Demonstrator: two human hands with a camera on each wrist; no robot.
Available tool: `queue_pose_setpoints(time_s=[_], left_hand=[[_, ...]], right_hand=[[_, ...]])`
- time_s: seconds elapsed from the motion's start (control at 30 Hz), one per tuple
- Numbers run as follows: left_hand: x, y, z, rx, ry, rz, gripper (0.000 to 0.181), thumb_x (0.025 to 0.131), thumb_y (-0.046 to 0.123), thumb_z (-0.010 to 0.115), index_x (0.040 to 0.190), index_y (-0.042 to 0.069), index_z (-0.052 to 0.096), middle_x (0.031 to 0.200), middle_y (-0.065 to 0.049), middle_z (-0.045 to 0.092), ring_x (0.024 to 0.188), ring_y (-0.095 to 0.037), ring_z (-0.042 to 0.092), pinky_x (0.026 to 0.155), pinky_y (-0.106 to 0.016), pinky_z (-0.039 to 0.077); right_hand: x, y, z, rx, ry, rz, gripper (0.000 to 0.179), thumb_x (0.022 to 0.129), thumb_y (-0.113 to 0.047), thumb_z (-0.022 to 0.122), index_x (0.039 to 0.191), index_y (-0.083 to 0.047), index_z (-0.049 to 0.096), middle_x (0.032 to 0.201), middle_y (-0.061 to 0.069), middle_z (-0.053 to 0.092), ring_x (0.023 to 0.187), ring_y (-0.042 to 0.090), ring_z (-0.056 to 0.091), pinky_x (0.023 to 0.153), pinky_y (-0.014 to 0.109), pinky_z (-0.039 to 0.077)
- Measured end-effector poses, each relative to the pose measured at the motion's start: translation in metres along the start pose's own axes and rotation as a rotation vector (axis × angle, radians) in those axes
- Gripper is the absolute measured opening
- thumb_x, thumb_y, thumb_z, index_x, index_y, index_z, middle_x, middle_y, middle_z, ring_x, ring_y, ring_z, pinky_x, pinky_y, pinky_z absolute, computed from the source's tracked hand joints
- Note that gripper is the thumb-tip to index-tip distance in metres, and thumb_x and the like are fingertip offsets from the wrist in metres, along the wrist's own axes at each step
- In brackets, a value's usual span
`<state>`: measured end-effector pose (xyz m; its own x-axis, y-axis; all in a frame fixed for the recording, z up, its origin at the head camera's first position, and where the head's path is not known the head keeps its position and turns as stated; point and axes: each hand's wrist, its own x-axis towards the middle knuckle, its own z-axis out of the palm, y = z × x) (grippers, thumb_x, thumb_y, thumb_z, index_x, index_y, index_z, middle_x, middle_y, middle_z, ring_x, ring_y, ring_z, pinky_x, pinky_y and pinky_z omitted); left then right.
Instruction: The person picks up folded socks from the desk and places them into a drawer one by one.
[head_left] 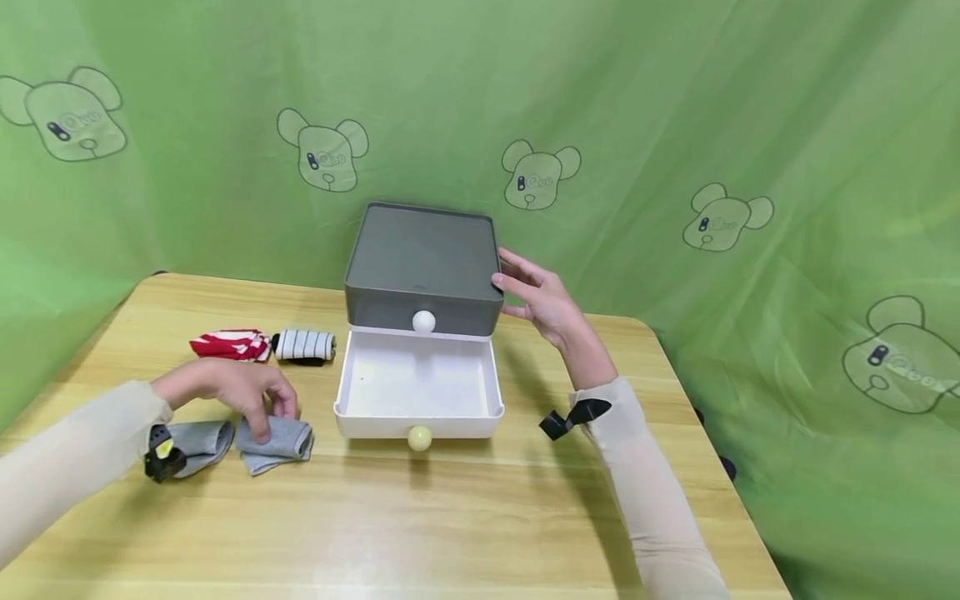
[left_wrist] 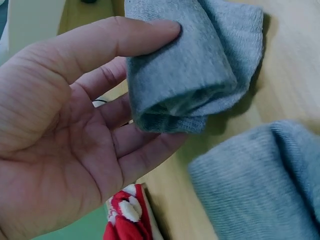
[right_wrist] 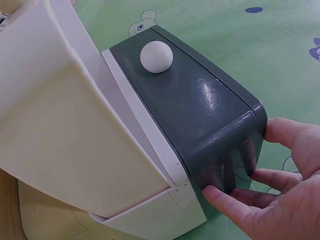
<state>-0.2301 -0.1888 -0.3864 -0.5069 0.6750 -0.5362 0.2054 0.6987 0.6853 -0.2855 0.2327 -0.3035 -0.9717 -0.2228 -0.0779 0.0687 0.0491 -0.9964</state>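
Rolled gray sock (head_left: pixel 288 446) on the left side of the table (head_left: pixel 487 533), near the front left corner of the white lower drawer (head_left: pixel 367 427). Pinched by the left hand (head_left: pixel 243 387), thumb over the top of the roll and fingers around its other side; shows a coiled end and a flat layer of knit beneath. Cannot tell from these views whether lifted or resting on the wood.

Just left of it, a second gray sock (head_left: pixel 210 442), also folded over, partly hidden by the black strap (head_left: pixel 160 454) on the left wrist. Farther back, beyond the left hand, a red-and-white bundle (head_left: pixel 225 343) and, just beside its right end, a white roll with dark stripes (head_left: pixel 303 346).

At center, toward the back of the table, a drawer unit (head_left: pixel 423 250) with a dark gray upper section and a white knob (head_left: pixel 423 322). Below that, the lower drawer standing open toward the front, pale yellow knob (head_left: pixel 420 438) on its face. Against the unit's right side, the right hand (head_left: pixel 547 304), fingers spread apart, touching the dark gray wall and top edge.

Behind everything, a green curtain (head_left: pixel 442 100) printed with bear-head outlines.
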Motion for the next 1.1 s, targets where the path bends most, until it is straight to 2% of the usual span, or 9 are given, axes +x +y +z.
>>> queue_pose_setpoints(time_s=[0.1,0.2,0.33,0.43,0.6,0.77,0.9,1.0,1.1], left_hand=[[-0.004,0.001,-0.003,-0.027,0.002,0.006,0.033,0.066,0.003,0.075,0.097,0.009,0.065,0.09,-0.005,0.065,0.085,-0.018,0.058,0.072,-0.027,0.049],[-0.009,0.005,-0.009,-0.055,-0.005,0.032,0.033,0.067,0.002,0.074,0.098,0.007,0.064,0.084,-0.003,0.064,0.077,-0.013,0.057,0.068,-0.023,0.048],[-0.017,0.017,-0.02,-0.052,0.004,0.068,0.032,0.069,0.004,0.075,0.099,0.006,0.063,0.076,0.002,0.058,0.069,-0.007,0.052,0.062,-0.019,0.045],[-0.024,0.029,-0.028,-0.04,0.007,0.094,0.033,0.069,0.004,0.075,0.099,0.006,0.062,0.079,0.0,0.06,0.072,-0.01,0.055,0.067,-0.022,0.049],[-0.036,0.056,-0.041,-0.015,-0.021,0.159,0.033,0.071,0.001,0.073,0.102,0.004,0.061,0.092,-0.008,0.068,0.083,-0.019,0.064,0.076,-0.03,0.054],[-0.044,0.093,-0.054,0.02,0.027,0.188,0.034,0.074,0.007,0.074,0.105,0.005,0.06,0.096,-0.01,0.067,0.088,-0.022,0.063,0.075,-0.031,0.055],[-0.04,0.121,-0.061,0.028,0.109,0.214,0.036,0.075,0.012,0.075,0.107,0.007,0.061,0.098,-0.01,0.066,0.09,-0.024,0.062,0.076,-0.033,0.055],[-0.028,0.136,-0.062,0.035,0.15,0.221,0.036,0.075,0.013,0.075,0.108,0.009,0.061,0.1,-0.008,0.066,0.093,-0.023,0.062,0.079,-0.034,0.055],[-0.011,0.143,-0.06,0.033,0.158,0.217,0.035,0.076,0.013,0.075,0.108,0.01,0.061,0.1,-0.007,0.066,0.092,-0.022,0.062,0.08,-0.034,0.054]], right_hand=[[0.001,-0.002,0.001,0.0,-0.002,-0.002,0.062,0.085,-0.022,0.07,0.14,-0.026,0.043,0.144,0.005,0.04,0.127,0.022,0.046,0.095,0.042,0.048],[0.001,-0.003,0.002,0.003,-0.004,-0.001,0.062,0.085,-0.021,0.07,0.141,-0.026,0.043,0.144,0.006,0.04,0.127,0.022,0.046,0.095,0.043,0.048],[0.001,-0.004,0.001,0.0,-0.006,0.0,0.063,0.084,-0.022,0.07,0.141,-0.026,0.042,0.144,0.006,0.04,0.127,0.022,0.045,0.095,0.042,0.048],[0.0,-0.004,0.001,-0.003,-0.004,0.0,0.063,0.085,-0.022,0.07,0.141,-0.026,0.042,0.144,0.006,0.04,0.127,0.022,0.045,0.095,0.042,0.048],[-0.001,-0.003,0.001,-0.004,-0.003,0.006,0.063,0.084,-0.021,0.07,0.141,-0.026,0.042,0.145,0.006,0.04,0.127,0.022,0.045,0.095,0.042,0.048],[-0.001,-0.002,0.001,0.003,-0.002,0.005,0.063,0.085,-0.021,0.07,0.141,-0.025,0.042,0.144,0.006,0.04,0.127,0.022,0.045,0.095,0.043,0.048],[0.0,-0.001,0.0,0.009,-0.003,0.002,0.063,0.084,-0.021,0.07,0.141,-0.025,0.043,0.144,0.006,0.04,0.127,0.023,0.045,0.096,0.044,0.047],[0.0,-0.001,0.0,0.011,-0.003,0.004,0.063,0.084,-0.022,0.07,0.141,-0.025,0.043,0.144,0.006,0.04,0.127,0.023,0.045,0.096,0.044,0.047],[0.0,0.0,0.001,0.012,-0.001,0.007,0.063,0.084,-0.021,0.07,0.141,-0.025,0.043,0.144,0.006,0.041,0.127,0.022,0.045,0.095,0.042,0.048]])
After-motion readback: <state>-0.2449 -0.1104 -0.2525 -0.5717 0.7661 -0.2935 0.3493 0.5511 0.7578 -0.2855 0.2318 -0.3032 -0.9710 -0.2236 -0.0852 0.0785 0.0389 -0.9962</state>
